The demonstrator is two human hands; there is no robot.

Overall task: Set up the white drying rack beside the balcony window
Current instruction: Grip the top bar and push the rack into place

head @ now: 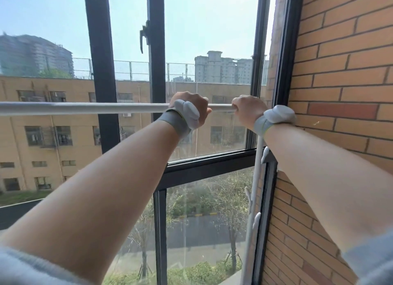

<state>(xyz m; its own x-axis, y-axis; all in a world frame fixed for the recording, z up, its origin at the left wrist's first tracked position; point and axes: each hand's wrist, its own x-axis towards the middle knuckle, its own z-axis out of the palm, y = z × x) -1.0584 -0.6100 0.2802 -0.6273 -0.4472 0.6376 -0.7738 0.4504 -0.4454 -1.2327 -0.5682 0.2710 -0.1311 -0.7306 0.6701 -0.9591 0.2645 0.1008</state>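
Observation:
The white drying rack's top bar (85, 108) runs level across the view in front of the balcony window (131, 29). My left hand (192, 105) is wrapped around this bar near its right end. A little further right, my right hand (246, 110) grips the bar's end, above the rack's white upright pole (256, 178). The pole stands along the window's right frame and carries small white hooks. Both wrists wear grey bands with white pods. The joint between bar and pole is hidden under my right hand.
A brick wall (340, 72) rises close on the right, next to the pole. Black window frames (102, 72) and a window handle (144, 36) stand right behind the bar. Buildings, trees and a road lie outside, far below.

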